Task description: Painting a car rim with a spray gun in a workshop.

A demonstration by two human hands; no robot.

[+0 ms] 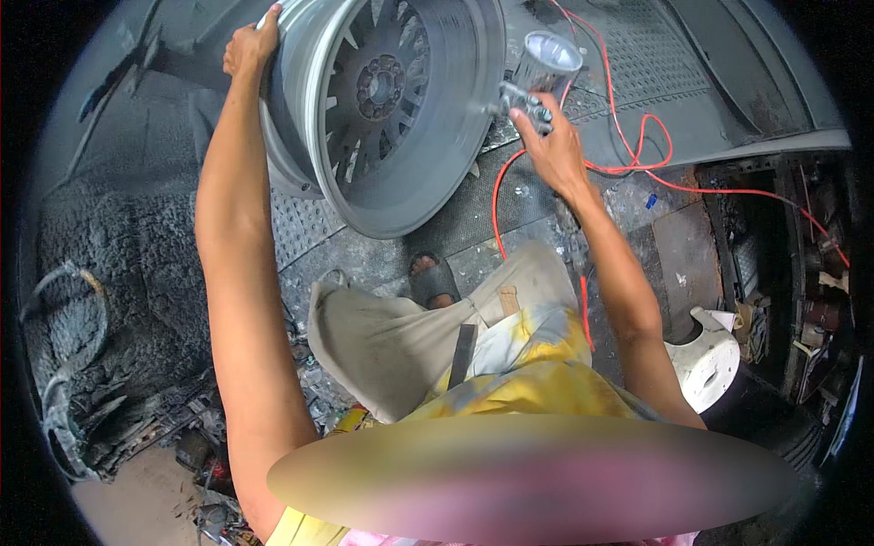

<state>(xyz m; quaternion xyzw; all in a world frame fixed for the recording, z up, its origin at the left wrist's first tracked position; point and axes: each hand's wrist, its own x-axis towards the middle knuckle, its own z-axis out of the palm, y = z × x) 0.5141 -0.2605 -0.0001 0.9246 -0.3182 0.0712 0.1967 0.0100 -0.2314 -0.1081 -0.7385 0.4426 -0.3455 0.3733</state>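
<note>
Head view: a stained grey floor [528, 196] spreads beneath everything, with a rough dark heap [127, 273] along the left. At the far middle is a grey metal wheel [381, 88], tilted, its hollow side open toward the right and near, so the spokes show deep inside. It looks stiff and fairly heavy, hard to bend but easy to smudge, and its smooth wall would probably slip if wet. The outer lip seems the surest place to take hold, and the left hand [250, 47] is there, fingers curled over the far left edge.

Smaller, on the near right, sits a white rounded container [715, 369]. Just beside the wheel's right edge is a spray gun [526, 103] with a shiny cup [551, 56]. The right hand [553, 150] has its fingers closed around the gun, whose front faces the wheel. The gun should be far lighter than the wheel, best gripped by its body, with the cup kept steady in case it holds liquid. Thinnest is a red hose [494, 202], looping over the floor.

The wheel's far edge is cut off, and what supports it is hidden. The trigger cannot be made out, nor whether it is pressed; the gun's front is blurred. A smeared oval covers the lower middle.
</note>
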